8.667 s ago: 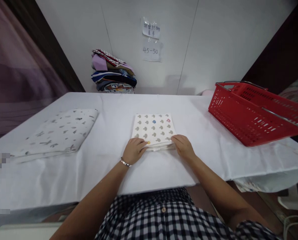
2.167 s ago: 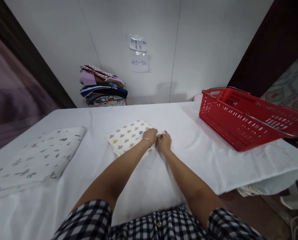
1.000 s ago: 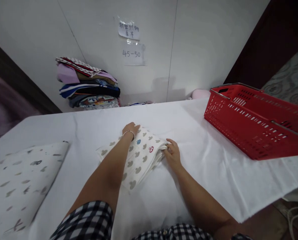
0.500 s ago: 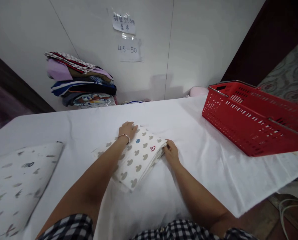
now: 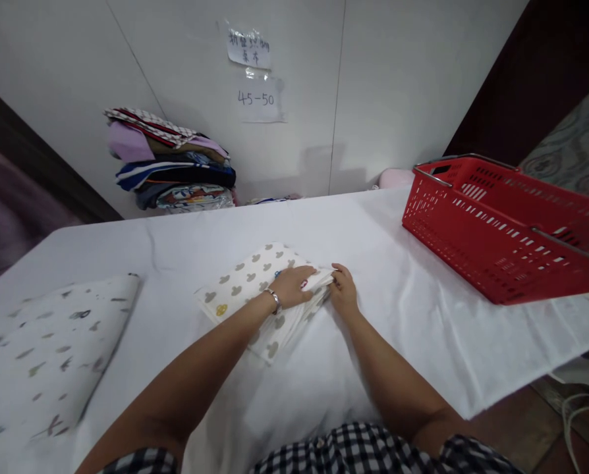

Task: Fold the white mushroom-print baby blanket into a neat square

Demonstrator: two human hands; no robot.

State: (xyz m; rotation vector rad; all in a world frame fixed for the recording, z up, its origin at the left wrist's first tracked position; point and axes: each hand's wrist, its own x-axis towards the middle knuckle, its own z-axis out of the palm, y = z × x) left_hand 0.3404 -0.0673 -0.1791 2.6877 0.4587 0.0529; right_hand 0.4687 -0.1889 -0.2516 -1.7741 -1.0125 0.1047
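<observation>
Head view: folded cloth (image 5: 248, 289) at table (image 5: 373, 243) centre. Left hand (image 5: 294, 288) flat on top, pressing. Right hand (image 5: 344, 294) curled, pinching 3 o'clock edge. Step: squaring fold. Next probably needs firm grip both sides.

my table (image 5: 373, 230) is covered by a white sheet. on it lie a folded mushroom-print cloth (image 5: 248, 286) at centre, a larger folded patterned cloth (image 5: 42, 349) near left, a stack of folded fabrics (image 5: 173, 161) far left against the wall, and a red basket (image 5: 502, 224) on the right.
</observation>
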